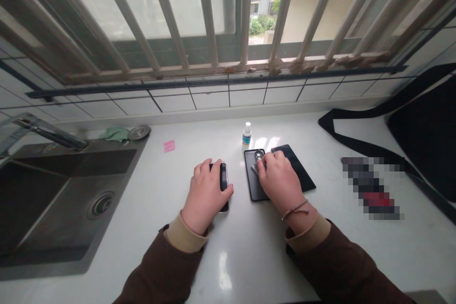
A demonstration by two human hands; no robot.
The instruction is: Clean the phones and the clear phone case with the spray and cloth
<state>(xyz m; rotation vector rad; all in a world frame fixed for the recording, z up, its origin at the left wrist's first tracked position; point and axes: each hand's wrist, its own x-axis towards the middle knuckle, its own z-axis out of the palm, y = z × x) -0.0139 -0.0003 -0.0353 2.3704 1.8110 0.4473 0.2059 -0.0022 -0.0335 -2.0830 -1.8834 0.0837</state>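
Note:
My left hand (206,194) rests over a dark phone (224,178) lying on the counter, with the thumb at its right edge and the fingers around its top and left. Fingers pinched, my right hand (280,175) is above a black phone case (253,185) with a camera cutout near its top. A small greyish piece (254,168) pokes out from the pinch; its kind is unclear. Partly behind that hand lies a flat black rectangular item (297,166). A small white bottle (247,135) with a blue label stands upright just beyond the case.
To the left is a steel sink (121,171) with a faucet (53,133), a green cloth (114,134) and a metal drain cover (138,132). A pink paper note (169,146) lies on the white counter. At right are a blurred-out item (372,190) and a black strapped bag (423,128).

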